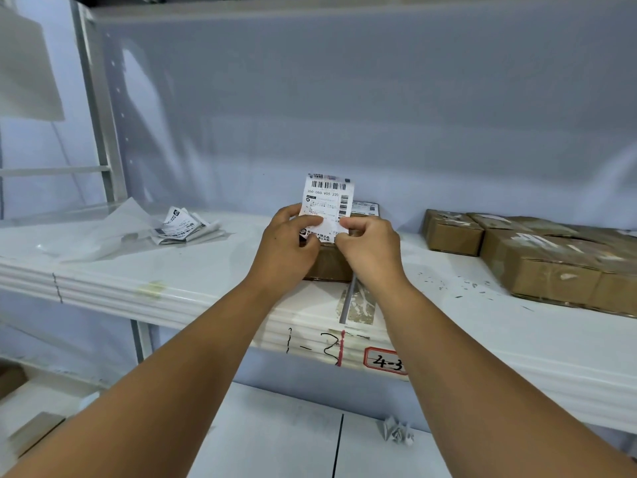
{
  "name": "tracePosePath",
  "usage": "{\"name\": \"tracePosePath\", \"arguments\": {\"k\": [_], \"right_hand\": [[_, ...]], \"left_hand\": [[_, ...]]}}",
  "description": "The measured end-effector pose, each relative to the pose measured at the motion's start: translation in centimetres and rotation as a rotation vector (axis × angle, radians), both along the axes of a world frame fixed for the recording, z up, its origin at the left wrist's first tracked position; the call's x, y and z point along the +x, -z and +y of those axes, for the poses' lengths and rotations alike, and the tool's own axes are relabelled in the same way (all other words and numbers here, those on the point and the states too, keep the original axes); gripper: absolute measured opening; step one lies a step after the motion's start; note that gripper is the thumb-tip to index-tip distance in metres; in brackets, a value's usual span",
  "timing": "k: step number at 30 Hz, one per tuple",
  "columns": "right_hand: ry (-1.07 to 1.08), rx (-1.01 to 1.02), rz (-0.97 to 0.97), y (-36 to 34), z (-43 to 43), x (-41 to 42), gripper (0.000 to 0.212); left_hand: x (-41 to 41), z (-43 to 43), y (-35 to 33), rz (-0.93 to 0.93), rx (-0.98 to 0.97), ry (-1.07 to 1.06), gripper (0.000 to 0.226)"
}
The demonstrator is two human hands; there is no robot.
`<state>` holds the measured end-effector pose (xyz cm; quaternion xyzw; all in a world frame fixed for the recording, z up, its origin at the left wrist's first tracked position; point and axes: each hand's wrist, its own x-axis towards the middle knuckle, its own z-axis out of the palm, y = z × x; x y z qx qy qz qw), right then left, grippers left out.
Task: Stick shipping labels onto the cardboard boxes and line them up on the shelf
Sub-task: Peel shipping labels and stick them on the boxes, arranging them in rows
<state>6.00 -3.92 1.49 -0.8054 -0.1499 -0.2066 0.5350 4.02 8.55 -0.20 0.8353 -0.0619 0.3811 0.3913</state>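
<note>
Pinching one shipping label (327, 198) — left hand (287, 243) and right hand (370, 246) together — above the nearest cardboard box (327, 269).

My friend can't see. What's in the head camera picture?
The left hand and right hand pinch a shipping label above a cardboard box on a white shelf. More boxes sit to the right, loose labels to the left.

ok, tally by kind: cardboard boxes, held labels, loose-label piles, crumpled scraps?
Cardboard boxes: at least 5 (centre box, right group cut off by frame)
Shipping label, pinched by left grip and right grip: 1
Loose-label pile: 1
Crumpled scrap: 1
Total: at least 8
</note>
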Motion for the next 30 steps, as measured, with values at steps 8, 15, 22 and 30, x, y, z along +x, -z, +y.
{"name": "tracePosePath", "arguments": {"k": [8,15,22,30], "right_hand": [[0.111,-0.119,0.088,0.30,0.24,0.28,0.028],[0.183,-0.214,0.037,0.49,0.20,0.14,0.027],[0.211,-0.247,0.007,0.71,0.39,0.39,0.025],[0.213,-0.266,0.065,0.51,0.28,0.46,0.021]], "left_hand": [[-0.24,-0.06,0.07,0.029,0.139,-0.025,0.028],[0.35,0.21,0.31,0.008,0.182,-0.057,0.029],[0.24,0.06,0.34,0.028,0.229,-0.133,0.046],[0.17,0.07,0.33,0.059,0.185,-0.137,0.035]]}}
